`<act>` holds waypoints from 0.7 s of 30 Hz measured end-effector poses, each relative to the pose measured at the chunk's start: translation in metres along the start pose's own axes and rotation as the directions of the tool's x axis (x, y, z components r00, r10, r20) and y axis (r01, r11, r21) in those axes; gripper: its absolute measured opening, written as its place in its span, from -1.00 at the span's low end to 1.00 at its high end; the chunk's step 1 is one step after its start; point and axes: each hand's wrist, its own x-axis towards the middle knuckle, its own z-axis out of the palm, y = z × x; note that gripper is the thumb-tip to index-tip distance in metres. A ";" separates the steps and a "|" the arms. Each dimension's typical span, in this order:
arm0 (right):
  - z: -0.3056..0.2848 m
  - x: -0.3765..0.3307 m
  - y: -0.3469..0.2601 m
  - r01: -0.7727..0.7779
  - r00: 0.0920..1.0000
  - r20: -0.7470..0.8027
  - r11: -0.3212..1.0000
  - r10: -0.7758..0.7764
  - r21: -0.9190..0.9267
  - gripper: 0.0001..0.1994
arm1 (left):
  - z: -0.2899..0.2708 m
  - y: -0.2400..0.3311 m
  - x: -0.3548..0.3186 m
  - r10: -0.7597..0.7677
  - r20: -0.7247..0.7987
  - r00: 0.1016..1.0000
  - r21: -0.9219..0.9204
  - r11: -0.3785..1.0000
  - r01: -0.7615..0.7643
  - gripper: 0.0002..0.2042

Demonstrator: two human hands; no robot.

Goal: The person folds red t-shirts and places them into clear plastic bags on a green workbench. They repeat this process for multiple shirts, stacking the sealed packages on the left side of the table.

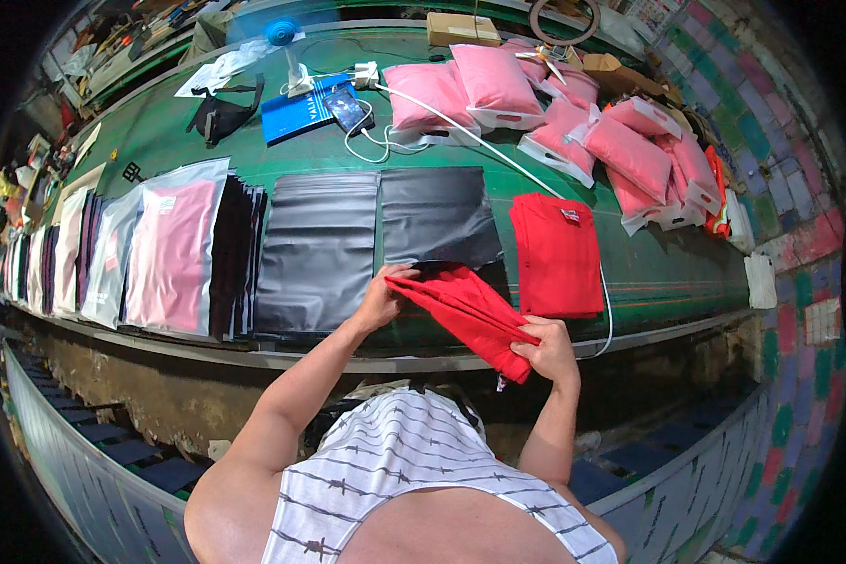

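My R hand (pixel 547 350) pinches the near end of a folded red garment (pixel 465 315), thumb on top, right over the table's front edge. My L hand (pixel 383 297) is at its other end, by the edge of a blk bag (pixel 439 218); fingertips partly hidden, so can't tell if they pinch cloth, bag or both. Grn table (pixel 672 282), bare toward the R end. 2nd red garment (pixel 556 258) lies flat just R. Blk bag stack (pixel 318 249) & row of filled bags (pixel 169 258) on L; pink pkgs (pixel 630 155) piled at far R, w/ white cable (pixel 470 132) running past. Multicolored paving (pixel 780 376) beyond on R.
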 end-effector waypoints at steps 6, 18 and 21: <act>0.008 0.011 -0.023 -0.037 0.999 -0.041 0.970 0.027 -0.241 -0.79 | -0.016 0.028 0.029 -0.139 0.062 0.988 -0.195 0.969 0.149 -0.52; 0.008 0.042 -0.029 0.157 0.986 -0.019 0.949 -0.168 -0.274 -0.81 | 0.011 0.098 0.060 0.105 0.241 0.965 0.251 0.954 -0.166 -0.03; 0.004 0.049 -0.034 0.163 0.986 0.014 0.946 -0.165 -0.279 -0.79 | 0.012 0.110 0.061 0.091 0.158 0.983 0.178 0.977 -0.119 0.01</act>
